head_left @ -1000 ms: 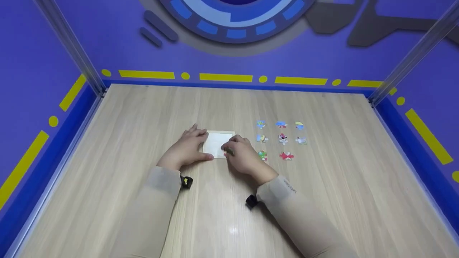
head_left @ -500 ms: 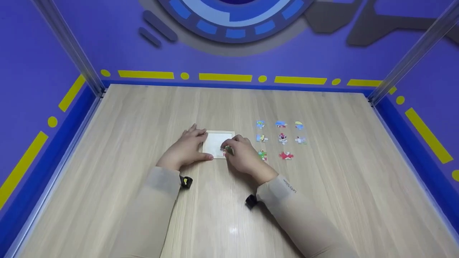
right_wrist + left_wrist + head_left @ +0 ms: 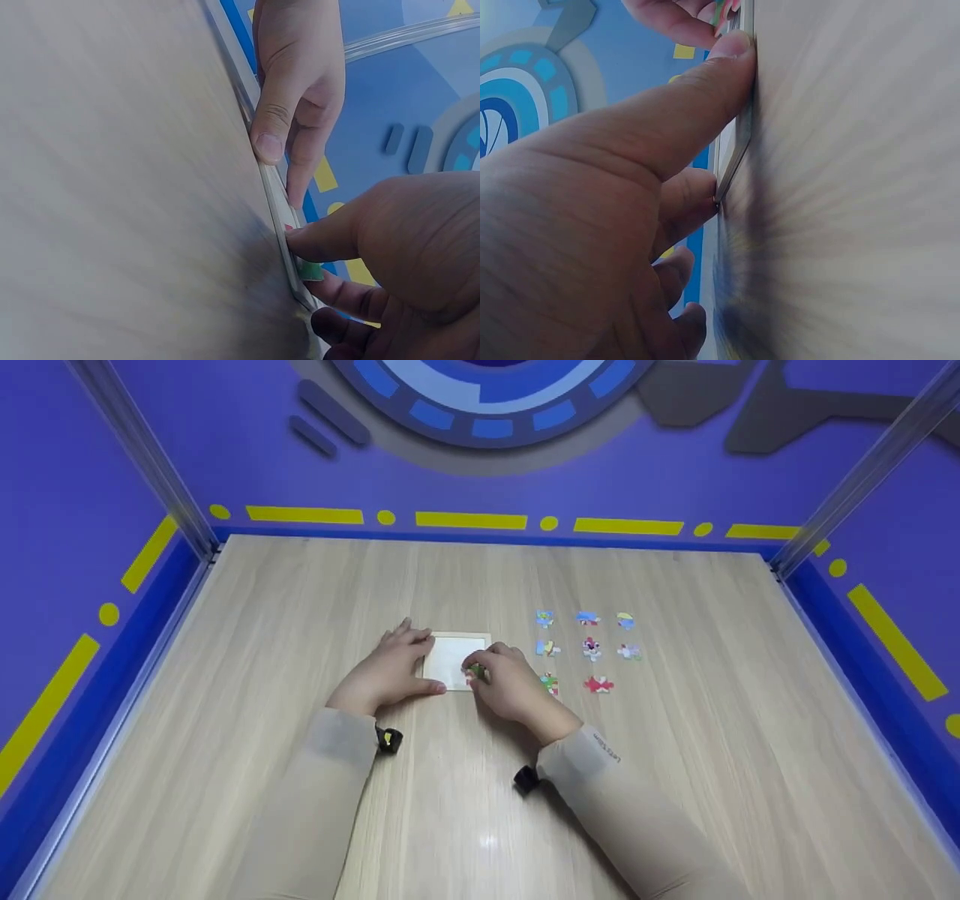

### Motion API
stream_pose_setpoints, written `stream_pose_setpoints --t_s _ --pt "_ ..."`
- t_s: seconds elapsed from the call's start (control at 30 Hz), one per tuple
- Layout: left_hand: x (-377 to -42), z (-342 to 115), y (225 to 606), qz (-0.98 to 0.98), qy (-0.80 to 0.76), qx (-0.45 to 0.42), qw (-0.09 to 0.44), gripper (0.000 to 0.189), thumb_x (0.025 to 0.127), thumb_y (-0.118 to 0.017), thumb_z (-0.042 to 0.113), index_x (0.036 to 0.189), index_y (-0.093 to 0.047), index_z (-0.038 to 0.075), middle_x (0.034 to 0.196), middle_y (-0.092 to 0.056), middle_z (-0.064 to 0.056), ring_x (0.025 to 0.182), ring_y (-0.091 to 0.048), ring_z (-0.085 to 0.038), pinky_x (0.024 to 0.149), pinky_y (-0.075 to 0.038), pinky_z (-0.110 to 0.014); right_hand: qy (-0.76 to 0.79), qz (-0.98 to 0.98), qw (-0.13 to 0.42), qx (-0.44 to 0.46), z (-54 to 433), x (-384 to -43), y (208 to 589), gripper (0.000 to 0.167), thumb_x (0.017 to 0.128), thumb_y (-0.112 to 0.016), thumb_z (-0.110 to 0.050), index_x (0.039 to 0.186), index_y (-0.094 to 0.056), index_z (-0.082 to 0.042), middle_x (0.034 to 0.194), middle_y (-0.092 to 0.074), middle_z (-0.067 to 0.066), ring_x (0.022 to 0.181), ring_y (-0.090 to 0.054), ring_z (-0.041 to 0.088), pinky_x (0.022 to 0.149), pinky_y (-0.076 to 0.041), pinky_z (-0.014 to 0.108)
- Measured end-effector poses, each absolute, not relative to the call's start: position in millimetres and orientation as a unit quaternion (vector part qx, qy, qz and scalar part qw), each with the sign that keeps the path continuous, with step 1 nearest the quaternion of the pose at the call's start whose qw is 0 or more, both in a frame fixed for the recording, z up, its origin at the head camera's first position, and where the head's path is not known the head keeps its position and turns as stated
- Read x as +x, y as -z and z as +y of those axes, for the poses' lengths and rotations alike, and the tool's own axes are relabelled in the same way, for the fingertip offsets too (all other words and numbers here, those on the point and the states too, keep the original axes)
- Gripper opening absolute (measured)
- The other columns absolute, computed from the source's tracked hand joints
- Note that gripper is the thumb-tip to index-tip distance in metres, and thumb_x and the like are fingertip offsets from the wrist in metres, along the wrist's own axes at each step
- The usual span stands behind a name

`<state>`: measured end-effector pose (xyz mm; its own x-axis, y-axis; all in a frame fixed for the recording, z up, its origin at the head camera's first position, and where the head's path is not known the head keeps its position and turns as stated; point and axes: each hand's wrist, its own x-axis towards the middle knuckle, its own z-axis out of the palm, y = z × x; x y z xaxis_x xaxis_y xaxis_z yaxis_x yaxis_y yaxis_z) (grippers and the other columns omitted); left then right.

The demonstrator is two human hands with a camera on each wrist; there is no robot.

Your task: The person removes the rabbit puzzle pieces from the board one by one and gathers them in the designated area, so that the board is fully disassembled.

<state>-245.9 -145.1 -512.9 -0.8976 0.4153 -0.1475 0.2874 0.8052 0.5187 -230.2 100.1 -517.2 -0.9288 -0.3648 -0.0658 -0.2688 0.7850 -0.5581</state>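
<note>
A small square puzzle frame (image 3: 448, 654) with a white base and pale wooden rim lies on the table. My left hand (image 3: 390, 669) holds its left side, thumb on the near edge and fingers at the far left corner. In the left wrist view the left thumb (image 3: 705, 90) presses the rim. Over the frame's near right part, my right hand (image 3: 508, 681) pinches a red and green puzzle piece (image 3: 477, 669) between thumb and fingers. The right wrist view shows the green part of this puzzle piece (image 3: 310, 271) at the rim; its underside is hidden.
Right of the frame, several loose puzzle pieces lie in rows, among them a red piece (image 3: 598, 684), a character-face piece (image 3: 591, 648) and a green piece (image 3: 550, 684) partly behind my right hand. Blue-purple panels (image 3: 480, 487) wall in the wooden table (image 3: 315, 585).
The puzzle piece in my right fingers has turned slightly, and more of its green and red face shows. My left hand and the frame have stayed in place.
</note>
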Motion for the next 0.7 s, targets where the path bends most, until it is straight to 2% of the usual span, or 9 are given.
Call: stream_pose_setpoints --t_s 0.33,0.7 --pt "-244.6 -145.5 513.5 0.942 -0.250 0.186 0.127 0.100 0.098 -0.087 0.052 0.172 -0.044 0.000 0.186 -0.035 -0.015 0.179 -0.008 -0.044 0.147 -0.007 -0.062 0.262 0.944 0.092 -0.177 100.2 -232.6 517.5 0.028 0.110 -0.073 -0.023 0.135 -0.083 -0.016 0.139 -0.070 0.015 0.127 -0.063 0.036 0.110 -0.058 0.053" --pt "-245.2 -145.1 514.3 0.942 -0.249 0.188 0.125 0.099 0.098 -0.086 0.051 0.172 -0.043 0.000 0.186 -0.035 -0.016 0.179 -0.009 -0.044 0.147 -0.008 -0.061 0.263 0.940 0.089 -0.199 103.0 -232.7 515.5 0.026 0.112 -0.071 -0.020 0.135 -0.082 -0.013 0.136 -0.070 0.015 0.126 -0.064 0.038 0.111 -0.057 0.054"
